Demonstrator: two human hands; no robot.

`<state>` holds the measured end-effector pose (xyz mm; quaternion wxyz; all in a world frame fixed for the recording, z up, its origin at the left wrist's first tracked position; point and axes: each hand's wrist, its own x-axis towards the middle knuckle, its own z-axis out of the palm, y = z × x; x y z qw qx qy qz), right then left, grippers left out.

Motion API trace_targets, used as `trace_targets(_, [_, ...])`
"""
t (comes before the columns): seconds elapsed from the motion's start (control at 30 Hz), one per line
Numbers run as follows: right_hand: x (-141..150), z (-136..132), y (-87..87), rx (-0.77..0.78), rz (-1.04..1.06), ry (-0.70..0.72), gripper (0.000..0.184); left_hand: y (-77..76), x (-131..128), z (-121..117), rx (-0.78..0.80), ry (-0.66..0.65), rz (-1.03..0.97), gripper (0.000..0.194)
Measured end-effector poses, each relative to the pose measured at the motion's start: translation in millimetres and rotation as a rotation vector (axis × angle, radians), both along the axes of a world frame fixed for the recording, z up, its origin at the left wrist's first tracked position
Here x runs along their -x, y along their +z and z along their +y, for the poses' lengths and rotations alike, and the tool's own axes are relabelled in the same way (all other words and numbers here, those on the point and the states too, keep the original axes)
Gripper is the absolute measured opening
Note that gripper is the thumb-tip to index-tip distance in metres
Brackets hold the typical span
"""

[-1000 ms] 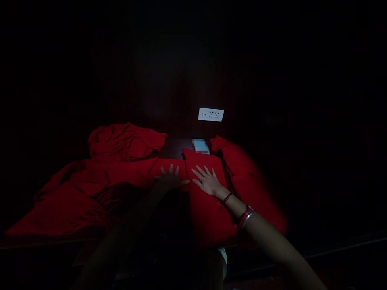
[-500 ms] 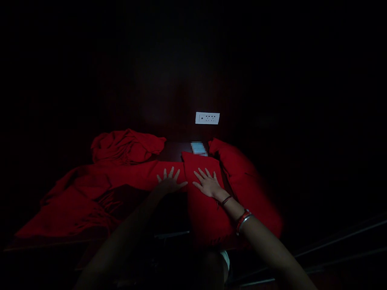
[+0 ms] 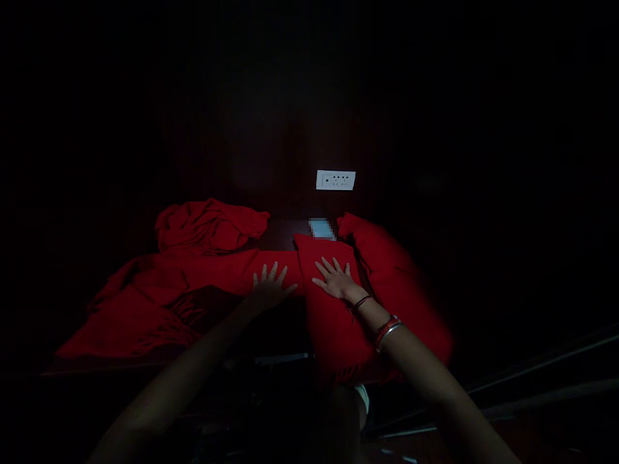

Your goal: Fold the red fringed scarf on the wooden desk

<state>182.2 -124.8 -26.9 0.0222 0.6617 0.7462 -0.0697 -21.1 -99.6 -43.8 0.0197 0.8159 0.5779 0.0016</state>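
A red fringed scarf [image 3: 333, 335] lies with a flat folded part running toward me. On its upper part rests my right hand [image 3: 334, 281], palm down with the fingers spread. My left hand [image 3: 271, 287] lies open on a red cloth strip [image 3: 232, 267] that stretches left from the folded part. Whether the strip and the folded part are one scarf I cannot tell. Farther left, the strip widens into a loose, fringed spread [image 3: 120, 322]. Neither hand grips anything.
A crumpled red cloth [image 3: 207, 225] sits at the back left. On the right lies another red folded cloth [image 3: 391, 277]. Behind the scarf is a blurred pale rectangle [image 3: 321, 228] on the dark table [image 3: 280, 233]. A white socket plate [image 3: 336, 180] is on the wall. Surroundings are very dark.
The view shifts slightly. Both hands stay spread on the red cloth, the right one a little farther from the left. The cloths keep their layout.
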Motion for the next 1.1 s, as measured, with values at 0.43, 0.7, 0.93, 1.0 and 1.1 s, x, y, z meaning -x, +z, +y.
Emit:
trace_targets(0.43, [15,4,14.0,-0.011,0.025,0.054,0.072,6.8,-4,7,-0.071,0.017,-0.016,0.073])
trace_targets(0.7, [14,9,7.5,0.040,0.033,0.006,0.075,2.3,7,13,0.000,0.047,-0.022,0.068])
trace_targets(0.93, [14,-5,8.6,-0.026,0.003,-0.029,0.073,4.7,-14,14,-0.156,-0.079,-0.064,0.063])
trace_targets(1.0, [11,-6,3.5,0.014,0.019,-0.058,0.073,0.2,-17,16,-0.115,-0.124,-0.070,0.062])
trace_targets(1.1, [7,-7,1.8,0.014,0.049,-0.050,0.073,-5.3,-17,17,-0.089,-0.143,-0.066,0.059])
